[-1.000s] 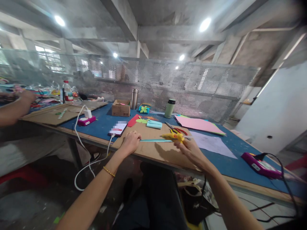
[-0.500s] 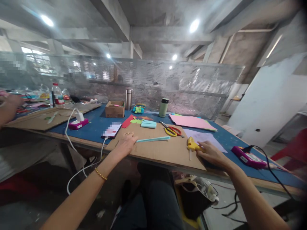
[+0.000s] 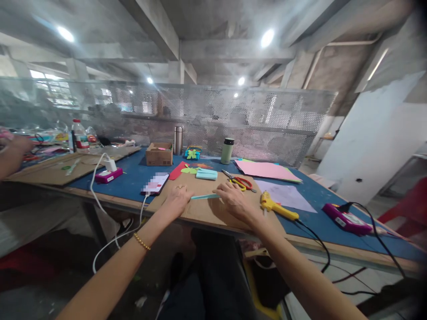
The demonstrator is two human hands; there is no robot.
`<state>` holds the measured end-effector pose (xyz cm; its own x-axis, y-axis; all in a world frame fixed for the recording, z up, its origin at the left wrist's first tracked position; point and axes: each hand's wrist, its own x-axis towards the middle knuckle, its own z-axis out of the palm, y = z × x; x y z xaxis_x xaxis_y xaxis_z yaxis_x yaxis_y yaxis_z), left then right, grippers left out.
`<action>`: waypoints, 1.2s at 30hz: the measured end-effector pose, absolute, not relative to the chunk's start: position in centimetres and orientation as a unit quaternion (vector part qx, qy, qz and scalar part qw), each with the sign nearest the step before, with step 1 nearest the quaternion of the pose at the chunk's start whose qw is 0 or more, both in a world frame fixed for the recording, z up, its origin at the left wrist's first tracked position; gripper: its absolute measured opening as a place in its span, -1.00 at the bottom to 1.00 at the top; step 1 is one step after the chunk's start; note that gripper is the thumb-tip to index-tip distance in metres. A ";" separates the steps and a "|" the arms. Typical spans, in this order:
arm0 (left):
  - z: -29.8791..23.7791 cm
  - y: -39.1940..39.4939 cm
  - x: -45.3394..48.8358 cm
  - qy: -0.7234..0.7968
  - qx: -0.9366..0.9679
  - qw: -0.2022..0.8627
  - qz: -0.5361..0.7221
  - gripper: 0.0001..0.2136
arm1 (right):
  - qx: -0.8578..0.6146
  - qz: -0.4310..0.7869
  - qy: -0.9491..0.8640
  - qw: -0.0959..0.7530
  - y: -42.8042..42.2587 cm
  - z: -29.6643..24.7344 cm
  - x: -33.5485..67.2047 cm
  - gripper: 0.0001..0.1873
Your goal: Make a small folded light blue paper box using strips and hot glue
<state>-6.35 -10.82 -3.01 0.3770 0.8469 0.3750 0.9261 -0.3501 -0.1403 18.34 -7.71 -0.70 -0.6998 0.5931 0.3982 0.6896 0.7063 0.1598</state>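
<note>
A thin teal paper strip (image 3: 204, 196) lies on a brown cardboard sheet (image 3: 207, 215) at the table's near edge. My left hand (image 3: 178, 200) has its fingers curled shut on the strip's left end; a ring shows on one finger. My right hand (image 3: 233, 200) rests on the strip's right end with fingers stretched out and flat, gripping nothing. A yellow glue gun (image 3: 276, 207) lies on the table just right of that hand, its black cord trailing off the edge. Yellow-and-red scissors (image 3: 238, 182) lie just beyond my right hand.
On the blue table are a phone (image 3: 155, 183) with a white cable, a teal block (image 3: 206, 174), a green bottle (image 3: 227, 151), a steel flask (image 3: 178, 140), a cardboard box (image 3: 159, 154), pink paper sheets (image 3: 267, 170) and a purple power strip (image 3: 347, 218). Another person's hand (image 3: 11, 151) works at far left.
My right hand carried the glue gun off the strip, set it down to the right and let go. It has since moved back left onto the strip's right end. The left hand stayed put.
</note>
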 end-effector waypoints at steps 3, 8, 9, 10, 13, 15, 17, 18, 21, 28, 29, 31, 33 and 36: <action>-3.0 -10.7 -6.3 -0.540 -0.814 0.175 -0.120 -0.72 | -0.346 -0.136 -0.915 0.158 -7.5 -1.1 18.0 -0.67; -2.9 -10.9 -6.3 -0.536 -0.817 0.170 -0.124 -0.71 | -0.355 -0.137 -0.913 0.147 -7.9 -1.2 17.7 -0.69; -2.8 -11.0 -6.3 -0.538 -0.816 0.173 -0.122 -0.71 | -0.357 -0.137 -0.913 0.145 -7.9 -1.2 17.7 -0.68; -2.7 -11.0 -6.2 -0.539 -0.814 0.181 -0.122 -0.71 | -0.358 -0.136 -0.912 0.144 -7.8 -1.3 17.6 -0.67; -2.5 -11.1 -5.6 -0.528 -0.814 0.208 -0.125 -0.72 | -0.360 -0.132 -0.911 0.153 -7.4 -1.6 17.6 -0.65; -2.4 -10.9 -4.9 -0.506 -0.828 0.207 -0.126 -0.71 | -0.360 -0.127 -0.911 0.155 -7.2 -1.8 17.5 -0.65; -2.6 -10.7 -4.2 -0.486 -0.844 0.191 -0.120 -0.68 | -0.360 -0.125 -0.912 0.151 -7.1 -1.9 17.4 -0.66; -2.7 -10.5 -3.8 -0.479 -0.851 0.183 -0.115 -0.67 | -0.360 -0.125 -0.913 0.146 -7.0 -1.9 17.4 -0.66; -2.9 -10.3 -3.3 -0.470 -0.860 0.167 -0.109 -0.67 | -0.359 -0.123 -0.915 0.134 -7.0 -1.9 17.3 -0.66; -2.3 -10.6 -3.1 -0.477 -0.858 0.153 -0.111 -0.61 | -0.381 -0.089 -0.909 0.145 -7.0 -1.6 17.4 -0.63; -2.2 -10.7 -2.9 -0.478 -0.857 0.156 -0.109 -0.60 | -0.380 -0.083 -0.909 0.148 -7.0 -1.6 17.4 -0.63; -2.0 -10.7 -2.5 -0.477 -0.857 0.163 -0.104 -0.60 | -0.375 -0.069 -0.911 0.158 -6.9 -1.7 17.5 -0.62; -1.9 -10.6 -2.1 -0.475 -0.858 0.170 -0.098 -0.60 | -0.371 -0.052 -0.910 0.176 -6.5 -1.8 17.8 -0.60; -1.9 -10.3 -1.8 -0.472 -0.861 0.172 -0.087 -0.59 | -0.395 -0.035 -0.890 0.223 -5.6 -1.5 18.9 -0.58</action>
<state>-1.82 -10.32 -1.94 0.5402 0.7817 0.3116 0.8414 -0.4961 -0.2143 18.89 -5.63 -1.51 -0.5881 0.6884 0.4246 0.7192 0.6852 -0.1147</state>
